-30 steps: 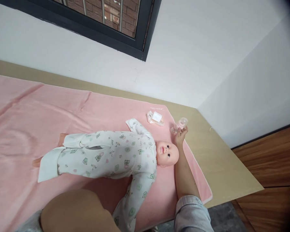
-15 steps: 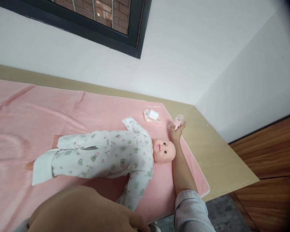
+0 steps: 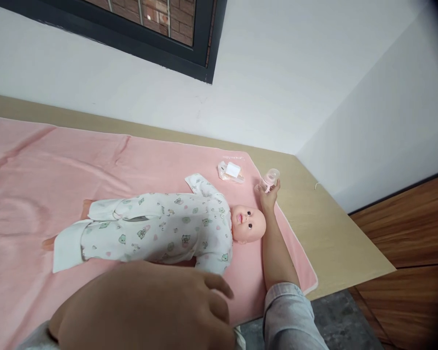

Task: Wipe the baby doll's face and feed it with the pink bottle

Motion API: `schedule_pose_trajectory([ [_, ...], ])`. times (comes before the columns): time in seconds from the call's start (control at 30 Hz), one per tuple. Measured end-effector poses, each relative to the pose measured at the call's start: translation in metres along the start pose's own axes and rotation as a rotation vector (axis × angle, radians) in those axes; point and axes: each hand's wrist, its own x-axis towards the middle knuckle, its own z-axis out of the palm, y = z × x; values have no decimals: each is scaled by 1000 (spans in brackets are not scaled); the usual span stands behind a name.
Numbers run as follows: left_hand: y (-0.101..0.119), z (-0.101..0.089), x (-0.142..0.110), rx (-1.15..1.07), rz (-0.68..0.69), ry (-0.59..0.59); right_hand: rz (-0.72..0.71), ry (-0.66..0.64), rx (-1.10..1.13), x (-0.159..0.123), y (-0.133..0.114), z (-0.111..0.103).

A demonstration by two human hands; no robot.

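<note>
A baby doll (image 3: pixel 168 228) in a white printed sleepsuit lies on its back on a pink blanket (image 3: pixel 40 170), head to the right. My right hand (image 3: pixel 269 195) reaches past the doll's head and its fingers are closed round a small pink feeding bottle (image 3: pixel 268 180) at the blanket's far right corner. My left hand (image 3: pixel 146 306) is large and close to the camera, fingers loosely apart, over the doll's near sleeve, which it hides. Nothing shows in it.
A small clear packet with a white item (image 3: pixel 231 171) lies on the blanket beyond the doll's shoulder. The blanket covers a tan table (image 3: pixel 336 243) against a white wall, under a dark-framed window (image 3: pixel 131 29). Wooden panelling (image 3: pixel 416 233) stands to the right.
My left hand has risen and spread to the right, now covering the doll's near arm. My right hand stays on the bottle, shifted slightly away from me.
</note>
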Motion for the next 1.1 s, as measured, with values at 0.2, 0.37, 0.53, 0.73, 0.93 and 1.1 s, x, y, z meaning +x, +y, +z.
schedule_pose_trajectory([
  [0.2, -32, -48, 12, 60, -33, -95, -55, -93, 128, 10, -21, -5],
  [0.37, -68, -65, 15, -180, -92, 130, -154, -299, 182, 3, -76, -9],
  [0.53, -97, -50, 29, -175, -428, 574, -201, -539, 327, -32, -148, -6],
  [0.73, -111, -32, 42, -182, -588, 787, -270, -791, 317, -94, -209, -6],
  [0.93, -104, -34, 42, -155, -692, 772, -384, -792, 138, -125, -226, -2],
  [1.1, -97, -33, 51, -56, -762, 787, -383, -807, 105, -131, -227, 2],
])
